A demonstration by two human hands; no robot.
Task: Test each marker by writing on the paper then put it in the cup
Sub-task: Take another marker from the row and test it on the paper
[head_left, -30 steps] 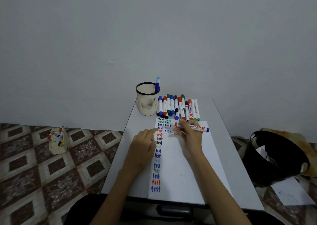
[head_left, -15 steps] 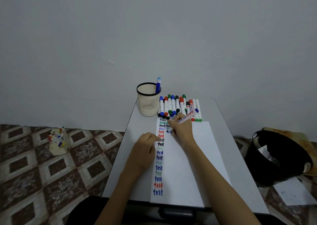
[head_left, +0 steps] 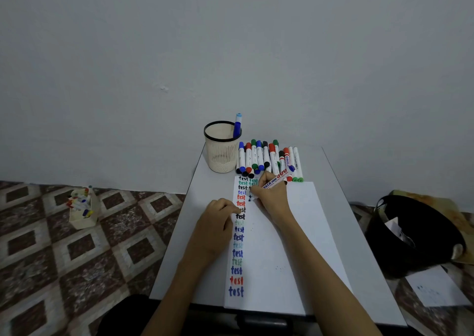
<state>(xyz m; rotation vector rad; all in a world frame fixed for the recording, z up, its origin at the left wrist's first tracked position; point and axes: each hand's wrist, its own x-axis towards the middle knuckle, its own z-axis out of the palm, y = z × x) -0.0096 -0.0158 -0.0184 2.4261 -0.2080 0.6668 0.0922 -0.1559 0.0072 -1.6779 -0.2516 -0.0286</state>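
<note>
marker (head_left: 275, 180): light, stiff, slick; your right hand (head_left: 272, 194) is pinching it near the tip.
left hand (head_left: 218, 220): holding nothing, fingertips pressing the paper (head_left: 295, 233).

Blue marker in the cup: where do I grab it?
Pinch the top end of the blue marker, coming from above. Only that end pokes above the cup; the rest sits inside, so the walls likely block a sideways grab.

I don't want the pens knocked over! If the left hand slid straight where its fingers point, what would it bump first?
Probably the right hand, writing with the marker; the left hand points across the paper towards it.
</note>
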